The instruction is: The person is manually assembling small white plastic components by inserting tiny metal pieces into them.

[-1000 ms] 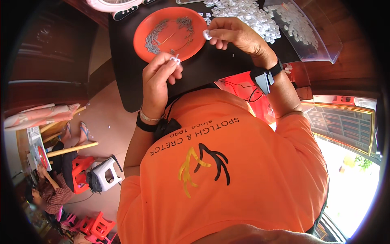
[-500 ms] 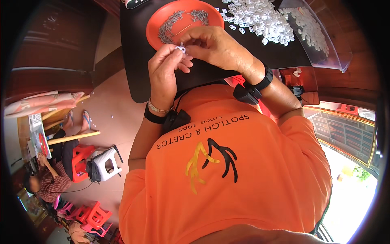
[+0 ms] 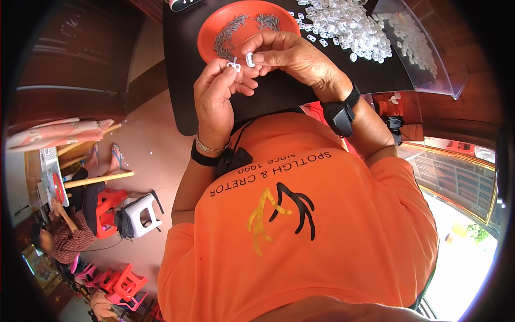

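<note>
- Small white plastic clip, with a thin metal pin standing up from it, sits pinched in our left hand, held over the near edge of the black table, just in front of the orange dish.
- Nearest to us is our orange shirt with its printed antler-like mark in yellow and black, filling the lower part of the view.
- Above it our two forearms rise toward the table; the left wrist wears a black band and a thin bracelet, the right wrist a black strap with a small device.
- Our left fingers are closed, thumb and fingertips gripping the clip.
- Our right hand is just beside the left one, its thumb and forefinger closed on a second white plastic piece; the two pieces are close together, and we cannot tell whether they touch.
- Behind the hands the orange dish holds a heap of thin grey metal pins.
- To the right of the dish a loose pile of white plastic pieces lies on the black surface.
- Farther right, a clear plastic tray holds more white pieces.
- Low at the left, on the floor well apart from us, another person sits near red plastic stools.
</note>
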Demonstrator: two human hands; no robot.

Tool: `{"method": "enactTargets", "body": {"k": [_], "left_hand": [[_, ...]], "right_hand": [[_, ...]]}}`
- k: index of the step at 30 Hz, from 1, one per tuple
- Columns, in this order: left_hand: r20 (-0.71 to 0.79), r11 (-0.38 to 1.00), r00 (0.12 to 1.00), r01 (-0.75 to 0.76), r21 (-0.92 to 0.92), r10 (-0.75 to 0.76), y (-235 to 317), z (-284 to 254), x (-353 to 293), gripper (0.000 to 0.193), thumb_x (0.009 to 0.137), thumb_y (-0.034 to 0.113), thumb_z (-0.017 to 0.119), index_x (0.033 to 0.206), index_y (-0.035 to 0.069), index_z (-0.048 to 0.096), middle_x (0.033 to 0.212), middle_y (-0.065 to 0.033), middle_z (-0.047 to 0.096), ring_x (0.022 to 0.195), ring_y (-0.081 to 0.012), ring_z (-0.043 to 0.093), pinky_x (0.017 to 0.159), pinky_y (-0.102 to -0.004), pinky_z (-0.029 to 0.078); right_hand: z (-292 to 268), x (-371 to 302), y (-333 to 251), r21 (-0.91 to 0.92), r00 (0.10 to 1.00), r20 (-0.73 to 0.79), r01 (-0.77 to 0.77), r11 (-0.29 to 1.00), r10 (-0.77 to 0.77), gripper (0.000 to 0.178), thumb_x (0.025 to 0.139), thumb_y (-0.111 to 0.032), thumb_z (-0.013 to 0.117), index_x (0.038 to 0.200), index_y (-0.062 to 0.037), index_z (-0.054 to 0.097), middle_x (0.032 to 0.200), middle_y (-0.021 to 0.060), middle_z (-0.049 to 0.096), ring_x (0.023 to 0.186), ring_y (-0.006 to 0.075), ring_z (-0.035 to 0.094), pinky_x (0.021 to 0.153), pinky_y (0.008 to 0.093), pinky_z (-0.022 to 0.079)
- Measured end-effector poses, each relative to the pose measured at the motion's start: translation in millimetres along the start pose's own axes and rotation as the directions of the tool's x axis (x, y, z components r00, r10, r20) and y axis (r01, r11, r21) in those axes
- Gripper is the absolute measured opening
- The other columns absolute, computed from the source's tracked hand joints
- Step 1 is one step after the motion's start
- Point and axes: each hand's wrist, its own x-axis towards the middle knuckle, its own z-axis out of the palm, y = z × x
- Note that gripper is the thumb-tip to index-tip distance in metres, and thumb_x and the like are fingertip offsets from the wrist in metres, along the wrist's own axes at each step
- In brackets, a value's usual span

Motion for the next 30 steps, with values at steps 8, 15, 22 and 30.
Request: {"method": "enactTargets", "body": {"k": [8, 15, 22, 30], "left_hand": [[-0.025, 0.987, 0.999, 0.035, 0.154, -0.032, -3, -3, -1, 0.019, 0.09, 0.016, 0.048, 0.077, 0.003, 0.054, 0.069, -0.0047, 0.058, 0.057, -0.0082, 0.051, 0.052, -0.0207, 0.039], [-0.044, 0.984, 0.998, 0.061, 0.165, -0.054, -5, -3, -2, 0.015, 0.089, 0.013, 0.049, 0.077, 0.004, 0.053, 0.064, -0.0004, 0.052, 0.054, -0.005, 0.042, 0.049, -0.0196, 0.033], [-0.032, 0.978, 0.999, 0.048, 0.201, -0.043, -5, -2, -1, 0.016, 0.09, 0.012, 0.045, 0.077, 0.004, 0.051, 0.062, -0.0006, 0.05, 0.052, -0.0062, 0.043, 0.047, -0.0194, 0.031], [-0.057, 0.97, 0.993, 0.109, 0.216, -0.099, -4, -2, -1, 0.017, 0.087, 0.012, 0.051, 0.072, 0.003, 0.051, 0.062, 0.0003, 0.048, 0.053, -0.0047, 0.041, 0.049, -0.0196, 0.032]], "right_hand": [[7, -4, -15, -0.095, 0.999, -0.041, -0.022, 0.995, 0.018, 0.016, 0.088, -0.012, 0.062, 0.101, -0.0031, 0.062, 0.088, 0.0011, 0.063, 0.076, 0.0083, 0.062, 0.069, 0.0207, 0.052], [11, -4, -21, -0.105, 0.994, -0.11, 0.004, 0.994, -0.015, 0.015, 0.085, -0.009, 0.066, 0.098, -0.0019, 0.064, 0.083, 0.0021, 0.064, 0.072, 0.0067, 0.061, 0.068, 0.0194, 0.052], [15, -5, -19, -0.116, 0.989, -0.138, 0.037, 0.993, -0.053, 0.013, 0.085, -0.008, 0.066, 0.095, -0.0002, 0.065, 0.082, 0.0026, 0.065, 0.071, 0.0067, 0.061, 0.067, 0.0188, 0.053], [13, -5, -15, -0.193, 0.99, -0.113, 0.065, 0.979, -0.088, 0.013, 0.085, -0.009, 0.067, 0.094, 0.0002, 0.066, 0.081, 0.0026, 0.065, 0.072, 0.007, 0.06, 0.068, 0.0203, 0.052]]}}
